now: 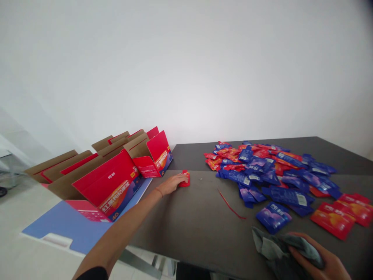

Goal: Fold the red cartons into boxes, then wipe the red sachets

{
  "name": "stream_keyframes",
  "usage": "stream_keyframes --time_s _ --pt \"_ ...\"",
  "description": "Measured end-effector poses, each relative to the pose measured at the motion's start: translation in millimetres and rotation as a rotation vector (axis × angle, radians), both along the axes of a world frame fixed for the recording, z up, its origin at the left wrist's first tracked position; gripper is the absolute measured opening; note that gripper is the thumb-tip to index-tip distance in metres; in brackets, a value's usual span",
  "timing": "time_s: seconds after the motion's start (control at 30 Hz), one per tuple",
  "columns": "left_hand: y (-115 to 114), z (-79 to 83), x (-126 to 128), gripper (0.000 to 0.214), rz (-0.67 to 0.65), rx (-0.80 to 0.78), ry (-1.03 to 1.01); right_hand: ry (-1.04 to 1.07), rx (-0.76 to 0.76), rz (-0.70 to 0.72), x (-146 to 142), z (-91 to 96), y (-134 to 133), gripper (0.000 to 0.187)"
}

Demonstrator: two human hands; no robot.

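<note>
My left hand point(173, 183) reaches far across the dark table point(189, 217) and rests, fingers flat, on a small red packet point(185, 179) beside the open red boxes. My right hand point(317, 262) sits at the near right edge with its fingers closed round a crumpled grey cloth point(276, 249). A large heap of blue and red sachets point(271, 171) lies spread over the right half of the table, just beyond the cloth.
Open red-and-brown cardboard boxes point(116, 175) stand at the table's left end, one on a flat blue sheet point(67, 229). A thin red strip point(231, 208) lies mid-table. A white wall stands behind; the floor drops off to the left.
</note>
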State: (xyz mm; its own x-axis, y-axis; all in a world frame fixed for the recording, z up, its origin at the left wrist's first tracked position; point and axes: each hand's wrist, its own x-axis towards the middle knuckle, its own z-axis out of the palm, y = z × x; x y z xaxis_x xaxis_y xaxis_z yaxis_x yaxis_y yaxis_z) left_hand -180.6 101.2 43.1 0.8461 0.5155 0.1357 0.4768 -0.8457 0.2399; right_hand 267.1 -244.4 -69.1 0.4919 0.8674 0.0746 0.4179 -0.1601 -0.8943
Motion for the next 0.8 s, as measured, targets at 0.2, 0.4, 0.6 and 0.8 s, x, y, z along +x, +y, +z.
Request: stream_keyframes --time_s 0.2,0.4,0.6,0.8 --pt "-42 9.4 95 0.032 -0.182 0.332 0.016 -0.029 0.046 0.055 -8 14.9 1 0.037" --pt "-116 10.4 243 0.025 -0.506 0.454 0.010 -0.017 0.109 0.091 -24 34.1 1 0.029" --pt "-161 7.8 387 0.039 -0.476 0.296 0.063 0.015 0.140 0.098 -35 38.2 3 0.021" --pt "-186 -12.8 454 0.067 -0.553 0.301 0.193 0.027 0.154 0.065 -39 30.6 3 0.025"
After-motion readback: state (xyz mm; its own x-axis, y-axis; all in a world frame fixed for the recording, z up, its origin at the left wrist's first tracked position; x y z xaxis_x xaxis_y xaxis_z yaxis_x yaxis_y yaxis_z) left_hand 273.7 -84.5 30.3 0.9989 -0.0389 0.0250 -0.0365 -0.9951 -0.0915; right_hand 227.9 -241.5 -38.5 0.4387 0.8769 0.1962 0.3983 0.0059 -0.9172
